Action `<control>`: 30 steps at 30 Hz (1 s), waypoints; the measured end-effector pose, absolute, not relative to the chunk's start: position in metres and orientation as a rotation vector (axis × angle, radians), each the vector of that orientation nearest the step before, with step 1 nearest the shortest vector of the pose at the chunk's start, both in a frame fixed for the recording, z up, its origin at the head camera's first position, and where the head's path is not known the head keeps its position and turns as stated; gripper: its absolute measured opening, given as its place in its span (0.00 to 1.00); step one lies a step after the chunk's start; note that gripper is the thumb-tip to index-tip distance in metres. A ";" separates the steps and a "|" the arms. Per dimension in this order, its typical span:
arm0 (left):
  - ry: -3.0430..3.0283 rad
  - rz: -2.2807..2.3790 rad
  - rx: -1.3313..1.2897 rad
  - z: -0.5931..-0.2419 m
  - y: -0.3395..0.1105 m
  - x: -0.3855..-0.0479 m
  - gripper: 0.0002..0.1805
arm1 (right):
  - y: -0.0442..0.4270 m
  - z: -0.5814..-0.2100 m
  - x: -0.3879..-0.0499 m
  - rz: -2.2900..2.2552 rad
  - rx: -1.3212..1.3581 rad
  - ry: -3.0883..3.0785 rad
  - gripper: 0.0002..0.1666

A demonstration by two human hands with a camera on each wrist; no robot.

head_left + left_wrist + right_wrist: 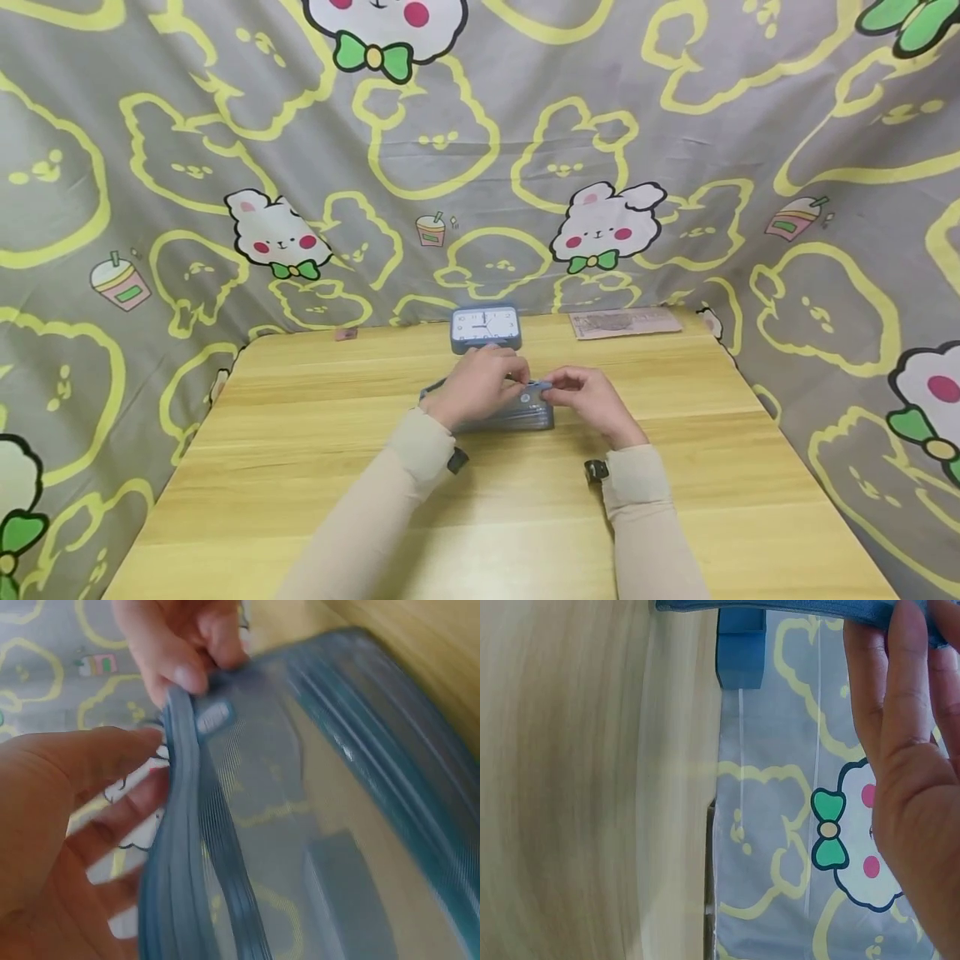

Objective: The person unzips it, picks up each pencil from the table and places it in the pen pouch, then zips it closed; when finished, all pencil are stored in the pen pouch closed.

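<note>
A blue zip pouch (536, 417) with see-through mesh sides stands on the table in front of the person. At its zipped top edge (184, 825), the left hand (486, 382) pinches with thumb and index finger near the end of the zipper; the other fingers lie behind the edge. My right hand (592, 402) grips the pouch's right top corner between thumb and fingers. A small pale label (214, 717) sits just below that corner. Through the mesh a blue-grey block (349, 900) shows; whether it is inside or behind, I cannot tell.
A blue alarm clock (485, 327) with a white face stands right behind the pouch. Towards the back right lies a flat pinkish sheet (626, 322), and a small reddish piece (347, 333) is at the back left. Patterned grey cloth (495, 183) surrounds the wooden table (300, 467).
</note>
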State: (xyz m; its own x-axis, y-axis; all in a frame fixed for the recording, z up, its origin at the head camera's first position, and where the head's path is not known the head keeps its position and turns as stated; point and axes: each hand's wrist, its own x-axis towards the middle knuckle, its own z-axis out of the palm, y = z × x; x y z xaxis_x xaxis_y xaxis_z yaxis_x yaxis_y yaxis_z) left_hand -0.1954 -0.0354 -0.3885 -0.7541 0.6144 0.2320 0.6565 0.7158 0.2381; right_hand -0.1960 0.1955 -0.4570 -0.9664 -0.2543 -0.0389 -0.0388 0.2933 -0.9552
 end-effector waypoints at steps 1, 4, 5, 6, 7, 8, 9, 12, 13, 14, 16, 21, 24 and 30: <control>-2.744 -0.436 -1.061 -0.389 -0.039 -0.194 0.03 | 0.195 -0.457 -0.196 -1.741 -0.266 2.376 0.12; -2.664 -0.383 -1.094 -0.390 -0.051 -0.191 0.02 | 0.196 -0.457 -0.196 -1.728 -0.263 2.397 0.11; -2.638 -0.369 -1.093 -0.392 -0.056 -0.190 0.02 | 0.197 -0.458 -0.196 -1.729 -0.255 2.401 0.11; -2.623 -0.353 -1.086 -0.393 -0.062 -0.188 0.02 | 0.198 -0.458 -0.196 -1.731 -0.247 2.403 0.11; -2.604 -0.341 -1.080 -0.395 -0.069 -0.187 0.02 | 0.199 -0.459 -0.196 -1.734 -0.239 2.404 0.11; -2.587 -0.334 -1.077 -0.396 -0.076 -0.186 0.02 | 0.200 -0.459 -0.196 -1.735 -0.236 2.405 0.12; -2.568 -0.330 -1.073 -0.398 -0.083 -0.184 0.03 | 0.202 -0.460 -0.196 -1.738 -0.231 2.402 0.12; -2.518 -0.337 -1.057 -0.403 -0.108 -0.180 0.04 | 0.210 -0.461 -0.196 -1.746 -0.222 2.393 0.13; -2.506 -0.345 -1.051 -0.405 -0.117 -0.179 0.04 | 0.212 -0.461 -0.195 -1.748 -0.219 2.389 0.14; -2.490 -0.353 -1.041 -0.406 -0.126 -0.176 0.05 | 0.214 -0.461 -0.195 -1.752 -0.217 2.382 0.15; -2.475 -0.360 -1.016 -0.407 -0.143 -0.172 0.06 | 0.218 -0.462 -0.194 -1.761 -0.209 2.371 0.16; -2.473 -0.376 -0.927 -0.410 -0.178 -0.159 0.08 | 0.223 -0.462 -0.193 -1.762 -0.176 2.385 0.16; -2.468 -0.387 -0.893 -0.413 -0.186 -0.155 0.08 | 0.221 -0.461 -0.193 -1.754 -0.198 2.408 0.15; -2.438 -0.414 -0.865 -0.418 -0.188 -0.154 0.07 | 0.217 -0.461 -0.194 -1.759 -0.179 2.456 0.12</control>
State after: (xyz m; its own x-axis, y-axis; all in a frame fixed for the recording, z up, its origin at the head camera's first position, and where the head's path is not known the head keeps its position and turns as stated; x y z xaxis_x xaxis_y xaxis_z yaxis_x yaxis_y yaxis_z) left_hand -0.1540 -0.1877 -0.4176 -0.6634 0.4952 0.5610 0.6525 0.7498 0.1098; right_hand -0.1943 0.2175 -0.4611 -0.9864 -0.1623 -0.0247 -0.0289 0.3198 -0.9471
